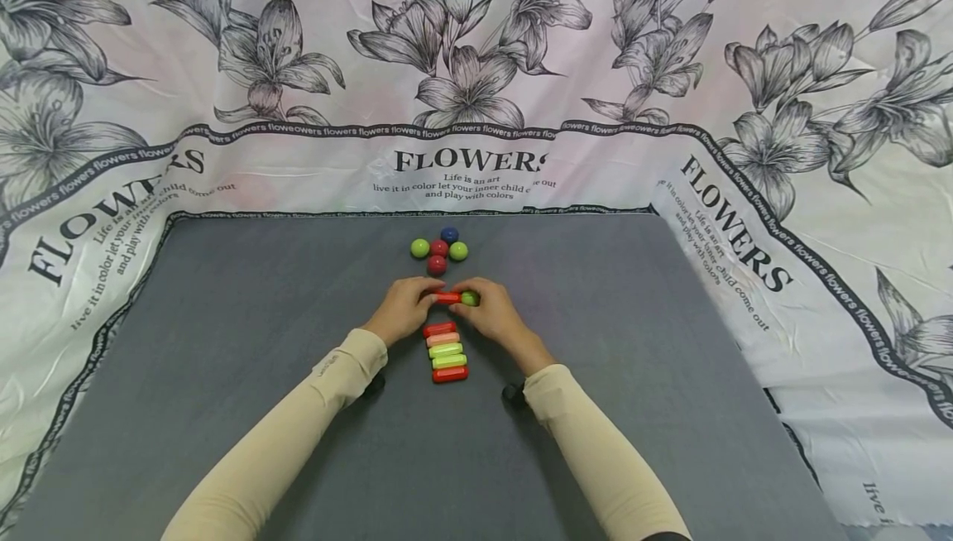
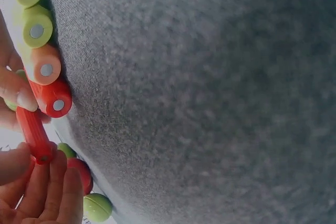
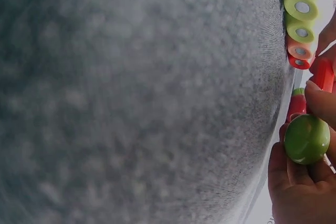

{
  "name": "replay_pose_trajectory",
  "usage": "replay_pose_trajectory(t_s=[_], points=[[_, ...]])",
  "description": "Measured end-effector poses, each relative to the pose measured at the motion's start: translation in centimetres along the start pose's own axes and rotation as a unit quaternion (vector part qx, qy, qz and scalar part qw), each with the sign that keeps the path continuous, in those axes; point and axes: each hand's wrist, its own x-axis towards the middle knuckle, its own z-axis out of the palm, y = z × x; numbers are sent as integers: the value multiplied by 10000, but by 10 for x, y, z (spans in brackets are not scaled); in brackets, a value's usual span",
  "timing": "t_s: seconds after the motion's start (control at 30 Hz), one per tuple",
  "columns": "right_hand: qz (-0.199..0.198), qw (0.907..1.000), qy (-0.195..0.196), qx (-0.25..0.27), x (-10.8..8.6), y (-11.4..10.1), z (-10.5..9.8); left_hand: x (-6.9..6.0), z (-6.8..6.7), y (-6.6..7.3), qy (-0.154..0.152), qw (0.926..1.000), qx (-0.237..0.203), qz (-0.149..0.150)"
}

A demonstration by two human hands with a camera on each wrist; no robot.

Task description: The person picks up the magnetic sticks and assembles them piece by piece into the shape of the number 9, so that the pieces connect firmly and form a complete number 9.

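Left grip [image 1: 402, 308] pinches a red rod [image 1: 448, 298], right grip [image 1: 493, 309] a green ball [image 1: 470, 299] at its end; five near rods [image 1: 447, 350], five far balls [image 1: 439, 249] sit unpaired.

The left hand [image 2: 44, 190] pinches one end of a red stick [image 2: 34, 129] between thumb and fingers. At the stick's other end are fingertips of the right hand [image 2: 14, 90], partly hiding a green ball [image 2: 10, 105]. Above the left hand runs a row with pale round spots on the ends: a second red stick [image 2: 54, 98] nearest, then a peach stick [image 2: 44, 64] and two yellow-green sticks [image 2: 37, 22]. Just beside the left fingers show a red ball [image 2: 82, 173], a second green ball [image 2: 97, 208] and a third green ball [image 2: 66, 150], partly covered. Grey cloth [image 2: 199, 103] spreads beyond the fingertips.
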Motion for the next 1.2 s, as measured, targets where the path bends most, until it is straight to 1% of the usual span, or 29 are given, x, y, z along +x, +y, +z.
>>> replay_pose_trajectory(t_s=[0.1,0.2,0.33,0.4,0.47,0.57,0.6,0.77,0.87,0.93,1.0,1.07,1.17,1.2], points=[[55,10000,-4,-24,0,1,-2,2,0,-2,188,9996,-223,-44],[135,9999,-2,-27,0,2,-3,5,-1,-4,521,9972,-496,-196],[190,9998,13,-56,0,3,-4,12,-4,-5,1115,9892,-701,-646],[222,9997,17,-63,1,4,-5,16,-5,-5,1337,9846,-720,-871],[233,9997,52,-73,1,5,-5,20,-6,-5,1454,9805,-789,-1062],[199,9997,136,-104,1,7,-4,25,-5,-5,1505,9760,-1004,-1213],[118,9996,186,-170,0,7,-4,27,-4,-6,1525,9738,-1114,-1269],[-26,9994,227,-255,1,7,-4,31,1,-8,1739,9622,-1574,-1381],[73,9997,137,-190,2,8,-5,34,3,-9,1910,9566,-1686,-1418],[136,9997,87,-190,2,8,-4,37,4,-11,2017,9542,-1669,-1446],[165,9996,61,-203,3,8,-4,40,5,-14,2097,9557,-1485,-1438],[169,9996,42,-210,3,7,-3,44,4,-17,2099,9599,-1204,-1418],[138,9997,57,-198,3,6,-3,48,1,-21,1999,9667,-842,-1358],[134,9997,61,-189,3,6,-3,49,0,-22,1942,9685,-798,-1336]])
